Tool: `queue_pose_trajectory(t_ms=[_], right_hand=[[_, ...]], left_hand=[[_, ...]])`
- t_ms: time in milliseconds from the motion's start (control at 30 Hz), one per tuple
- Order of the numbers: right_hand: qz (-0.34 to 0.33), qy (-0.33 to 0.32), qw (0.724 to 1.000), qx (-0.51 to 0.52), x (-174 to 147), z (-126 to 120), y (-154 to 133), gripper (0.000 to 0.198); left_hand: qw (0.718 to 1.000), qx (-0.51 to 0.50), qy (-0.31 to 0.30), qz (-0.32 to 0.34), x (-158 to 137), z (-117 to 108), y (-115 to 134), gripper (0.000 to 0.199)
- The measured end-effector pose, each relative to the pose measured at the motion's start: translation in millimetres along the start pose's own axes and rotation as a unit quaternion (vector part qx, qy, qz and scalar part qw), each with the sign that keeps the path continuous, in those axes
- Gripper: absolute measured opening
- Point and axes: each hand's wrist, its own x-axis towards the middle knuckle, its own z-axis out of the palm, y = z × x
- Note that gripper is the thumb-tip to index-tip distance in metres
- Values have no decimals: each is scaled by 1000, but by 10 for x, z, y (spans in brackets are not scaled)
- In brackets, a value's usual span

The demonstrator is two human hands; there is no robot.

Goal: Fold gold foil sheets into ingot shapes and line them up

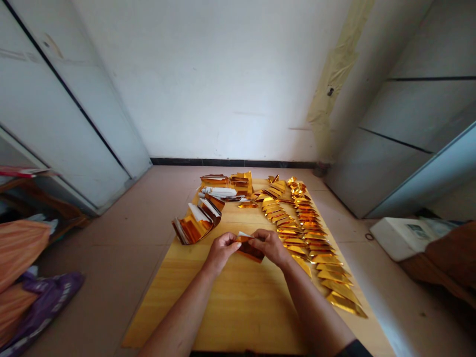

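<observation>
Between my two hands is a small sheet of gold foil paper (pixel 252 251), its white edge showing at the top. My left hand (pixel 223 250) pinches its left edge with thumb and fingers. At the upper right of the sheet, my right hand (pixel 270 246) has its fingers closed on it. Both hands are over the middle of the wooden table (pixel 223 302). To the right lie long overlapping rows of folded gold paper pieces (pixel 310 233). Loosely bent stacks of gold and white paper (pixel 199 218) lie ahead and to the left.
A white wall (pixel 223 89) stands beyond the table, with grey cabinets (pixel 416 109) on the right and a pale cabinet (pixel 74 99) on the left. A white box (pixel 399 238) sits at the right. Orange and purple bags (pixel 48 302) are on the left.
</observation>
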Motion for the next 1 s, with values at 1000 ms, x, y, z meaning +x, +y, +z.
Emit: queue_pose_trajectory(t_ms=[1000], right_hand=[[-129, 40, 825, -549, 98, 174, 181, 15]], left_hand=[[710, 642, 4, 289, 102, -8, -113, 12]])
